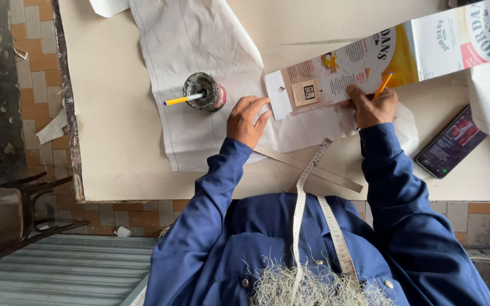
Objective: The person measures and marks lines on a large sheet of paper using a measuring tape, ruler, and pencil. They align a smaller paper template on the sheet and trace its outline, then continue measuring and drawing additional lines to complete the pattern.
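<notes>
nearest the camera hangs a tape measure draped round the neck over a blue work shirt, its end trailing onto the table. just past the table edge a flat ruler strip lies under the tape's end. the left hand rests with fingers spread and pressing down, holding nothing, its fingertips at the left corner of a flattened printed carton and on the white pattern paper beneath. the right hand is clenched round an orange pencil, its tip at the carton's lower edge. the carton lies across the middle of the table, running off to the far right. a dark phone sits to the right, apart from the hands. further left a round tin stands on the paper with a yellow pen sticking out. judging from this, the carton could creep sideways if the left hand's pressure slackens, skewing any line; the dangling tape might also snag the ruler strip and nudge it
</notes>
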